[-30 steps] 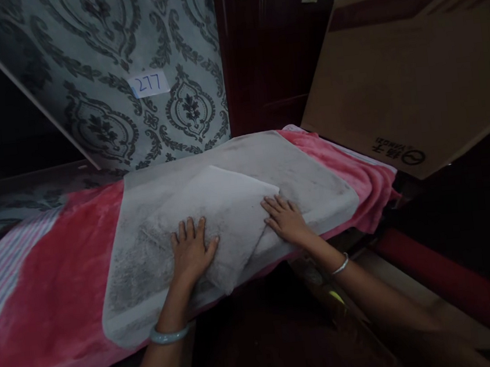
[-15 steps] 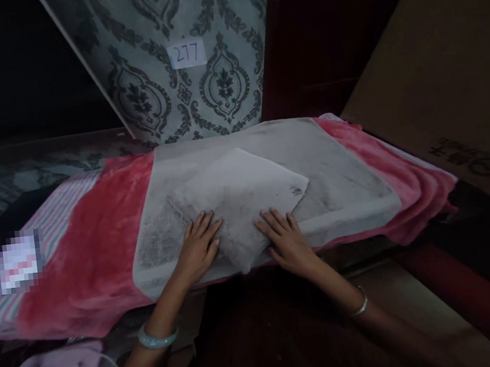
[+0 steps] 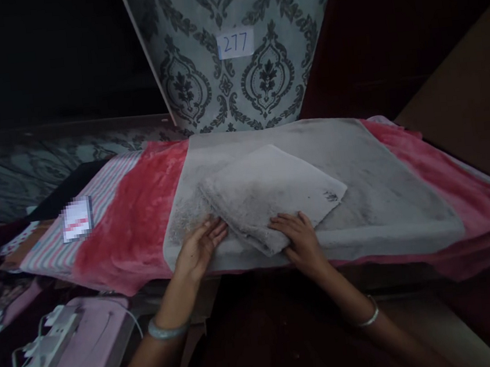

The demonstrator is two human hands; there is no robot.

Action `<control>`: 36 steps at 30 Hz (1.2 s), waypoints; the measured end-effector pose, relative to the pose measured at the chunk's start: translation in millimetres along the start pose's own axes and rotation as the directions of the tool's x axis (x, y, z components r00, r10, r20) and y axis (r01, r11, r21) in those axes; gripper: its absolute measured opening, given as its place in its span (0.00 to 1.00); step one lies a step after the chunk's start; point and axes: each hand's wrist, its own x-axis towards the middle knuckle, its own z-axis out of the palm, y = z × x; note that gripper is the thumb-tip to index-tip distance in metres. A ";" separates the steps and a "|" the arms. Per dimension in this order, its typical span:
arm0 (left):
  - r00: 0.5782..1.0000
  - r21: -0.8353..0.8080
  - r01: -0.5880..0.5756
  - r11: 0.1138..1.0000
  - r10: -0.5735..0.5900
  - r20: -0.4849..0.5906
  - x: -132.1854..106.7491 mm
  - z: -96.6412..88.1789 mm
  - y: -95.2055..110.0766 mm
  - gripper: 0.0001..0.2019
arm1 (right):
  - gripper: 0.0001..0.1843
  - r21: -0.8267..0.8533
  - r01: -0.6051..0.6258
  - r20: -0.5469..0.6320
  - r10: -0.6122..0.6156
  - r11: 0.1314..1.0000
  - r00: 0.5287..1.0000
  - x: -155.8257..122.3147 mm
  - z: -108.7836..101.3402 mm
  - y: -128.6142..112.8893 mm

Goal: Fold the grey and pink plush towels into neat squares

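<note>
Folded cloth (image 3: 276,192): off-white going grey, smudged, about diamond-shaped from this angle. Fuzzy, thick layered edge on the lower left, smoother upper face, 1 dark patch near the right corner. It lies on the grey mat (image 3: 394,191), which sits over a red blanket (image 3: 135,218); striped fabric (image 3: 45,245) shows at the left end.

Position: cloth is between and just ahead of the 2 hands, near corner pointing back at the person.

Left hand (image 3: 201,247): at the cloth's lower-left edge, palm turned inward, fingers extended and loosely bent. Fingertips right at the fuzzy edge; can't tell if they touch.

Right hand (image 3: 301,239): fingers laid out across the lower-right part of the cloth, touching it, thumb by the near edge. Can't tell if the thumb pinches.
</note>
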 end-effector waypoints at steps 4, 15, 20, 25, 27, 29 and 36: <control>0.990 -0.080 0.120 0.990 -0.113 0.080 -13.1 5.1 -11.2 0.19 | 0.35 0.058 -0.038 -0.014 0.039 0.998 0.999 8.9 -6.5 -1.6; 0.968 -0.232 0.252 0.939 -0.249 0.046 24.5 40.9 -9.2 0.17 | 0.18 0.170 -0.101 -0.239 0.141 0.980 0.961 -18.4 -22.5 -2.6; 0.969 -0.273 0.219 0.937 -0.241 -0.049 37.3 61.6 3.8 0.13 | 0.26 0.714 -0.494 0.120 0.609 0.495 0.784 -50.2 -28.8 1.2; 0.994 -0.305 0.086 0.949 -0.102 -0.035 24.7 86.2 6.9 0.14 | 0.32 0.867 -0.367 0.486 0.408 -0.337 0.773 -30.2 -23.9 -18.8; 0.998 -0.315 0.049 0.948 -0.056 -0.014 13.4 89.7 -1.3 0.19 | 0.29 0.872 -0.188 0.419 0.494 -0.451 0.762 -15.7 -19.6 -26.0; 0.996 -0.328 0.082 0.941 -0.089 -0.004 5.1 85.2 -10.8 0.21 | 0.23 0.855 -0.118 0.443 0.595 -0.505 0.671 -5.8 -14.6 -29.2; 0.964 -0.479 0.247 0.842 -0.262 0.036 22.6 42.8 -9.1 0.13 | 0.14 0.821 -0.179 0.541 0.637 -0.543 0.549 -3.4 -10.2 -26.7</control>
